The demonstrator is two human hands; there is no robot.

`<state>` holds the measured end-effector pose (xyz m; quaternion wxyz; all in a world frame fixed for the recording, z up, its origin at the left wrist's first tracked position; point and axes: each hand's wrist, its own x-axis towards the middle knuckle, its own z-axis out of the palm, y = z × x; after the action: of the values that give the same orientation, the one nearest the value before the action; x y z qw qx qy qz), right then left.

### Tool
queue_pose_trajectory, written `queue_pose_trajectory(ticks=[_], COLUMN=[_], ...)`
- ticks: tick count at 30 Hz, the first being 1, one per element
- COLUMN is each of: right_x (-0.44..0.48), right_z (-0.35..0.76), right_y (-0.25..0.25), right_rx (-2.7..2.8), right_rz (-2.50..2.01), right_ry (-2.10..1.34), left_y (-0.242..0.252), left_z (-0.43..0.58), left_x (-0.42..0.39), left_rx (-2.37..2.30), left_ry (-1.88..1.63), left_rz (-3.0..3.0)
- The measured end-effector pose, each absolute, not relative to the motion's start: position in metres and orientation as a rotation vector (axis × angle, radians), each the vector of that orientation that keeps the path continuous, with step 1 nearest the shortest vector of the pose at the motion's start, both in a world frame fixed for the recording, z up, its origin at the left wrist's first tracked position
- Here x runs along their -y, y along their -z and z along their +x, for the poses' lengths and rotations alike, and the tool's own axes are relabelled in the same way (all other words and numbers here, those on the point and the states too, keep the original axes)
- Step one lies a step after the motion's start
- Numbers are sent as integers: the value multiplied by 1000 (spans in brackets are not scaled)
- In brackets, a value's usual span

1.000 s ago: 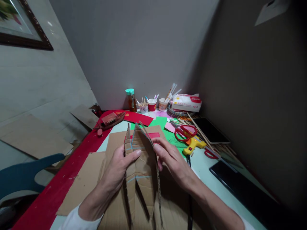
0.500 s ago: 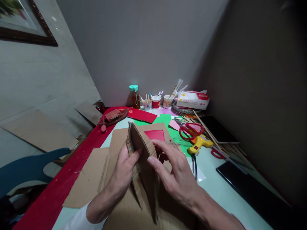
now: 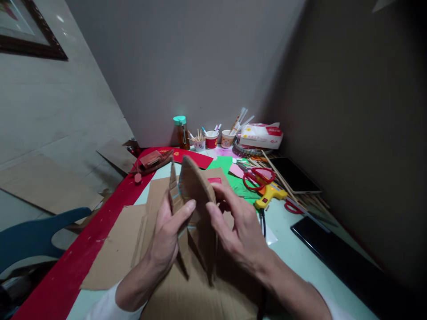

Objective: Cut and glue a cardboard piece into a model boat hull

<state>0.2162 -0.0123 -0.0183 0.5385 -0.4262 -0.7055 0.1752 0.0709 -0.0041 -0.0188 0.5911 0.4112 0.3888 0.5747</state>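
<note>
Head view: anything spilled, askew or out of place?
No spill visible; the bottle and three cups stand upright. Oddest is the jumble at right: red-handled scissors, yellow glue gun and loose pale sticks crowded together at different angles.

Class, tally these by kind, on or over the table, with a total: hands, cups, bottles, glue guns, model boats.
Hands: 2 (left hand, right hand, both on cut cardboard)
Cups: 3 (white cup, red cup, peach cup)
Bottle: 1
Glue gun: 1
Model boat: 1
Total: 8
</note>
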Motion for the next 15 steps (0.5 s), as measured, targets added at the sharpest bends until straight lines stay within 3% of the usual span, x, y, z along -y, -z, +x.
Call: queue_pose_trajectory(ticks=[8,15], right_x=[8,18], right_z=[225,207], right_y=[14,23], right_rx=[1687,1885], right_rz=[-1098,-1112], right_ry=[-763,-275], left_y=[12,13], left_z=[72,70], left_x=[5,8], left_rx=[-1027,-1096], left_ry=[-1271,-1382], left_rz=[956,1111])
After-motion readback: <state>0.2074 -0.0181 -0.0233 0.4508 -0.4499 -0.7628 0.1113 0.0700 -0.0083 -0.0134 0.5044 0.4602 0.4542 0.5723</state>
